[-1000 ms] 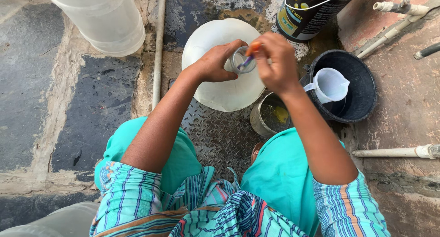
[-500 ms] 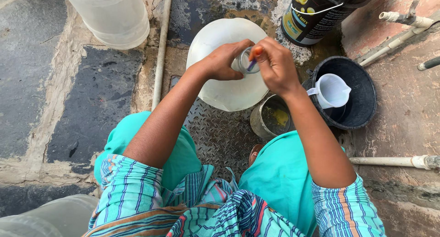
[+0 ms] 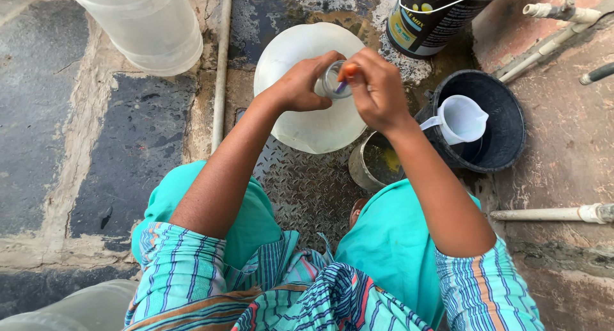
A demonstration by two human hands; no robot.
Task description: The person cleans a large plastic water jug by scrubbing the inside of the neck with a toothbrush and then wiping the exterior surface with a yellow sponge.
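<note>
Small clear glass [image 3: 330, 83] sits right over the big white jug [image 3: 307, 91], left hand [image 3: 300, 83] wrapped round it to steady it, right hand [image 3: 374, 88] pinching an orange stick [image 3: 347, 72] into it. Black bucket [image 3: 492, 123] with a white cup [image 3: 462, 118] close by.

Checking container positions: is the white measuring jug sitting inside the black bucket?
Yes, the white measuring jug sits inside the black bucket, its rim ringing the jug on all sides.

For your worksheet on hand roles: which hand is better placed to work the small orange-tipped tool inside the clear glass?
Right hand: its fingers already pinch the tool, while the left hand grips the glass.
</note>
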